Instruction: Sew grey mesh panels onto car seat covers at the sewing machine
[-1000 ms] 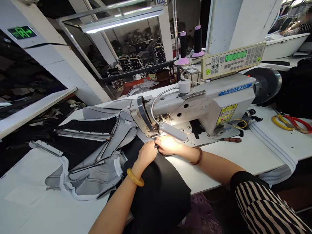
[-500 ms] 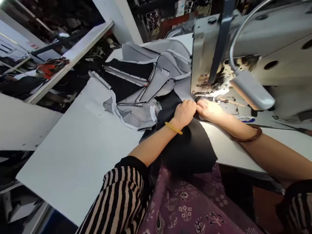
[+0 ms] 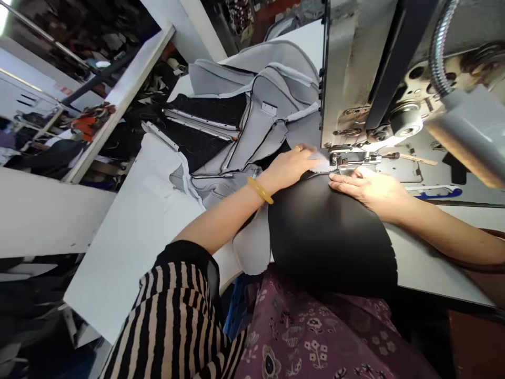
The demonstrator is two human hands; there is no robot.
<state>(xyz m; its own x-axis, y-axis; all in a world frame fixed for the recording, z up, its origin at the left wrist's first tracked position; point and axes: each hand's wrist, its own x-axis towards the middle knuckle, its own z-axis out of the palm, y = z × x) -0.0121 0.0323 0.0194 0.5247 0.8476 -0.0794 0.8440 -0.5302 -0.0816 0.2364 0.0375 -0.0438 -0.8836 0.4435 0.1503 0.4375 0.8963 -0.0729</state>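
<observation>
A black fabric panel (image 3: 327, 231) lies over the front edge of the white sewing table (image 3: 130, 237) and hangs towards my lap. Its far edge sits under the presser foot (image 3: 347, 158) of the grey sewing machine (image 3: 363, 68). My left hand (image 3: 290, 166) lies flat, fingers stretched, on a grey-white fabric edge just left of the presser foot. My right hand (image 3: 373, 189) presses flat on the black panel just in front of the foot. A yellow bangle (image 3: 259, 190) circles my left wrist.
A pile of grey and black sewn covers (image 3: 244, 121) lies on the table left of the machine. The machine's lamp (image 3: 465, 131) on a flexible neck hangs at the right. A white shelf (image 3: 114, 100) with dark clutter behind it runs along the left.
The view has moved closer to the needle. Both hands went from pinching together at the foot to lying flat and apart. More black fabric has been pulled towards me, and a grey flap now hangs over the table edge.
</observation>
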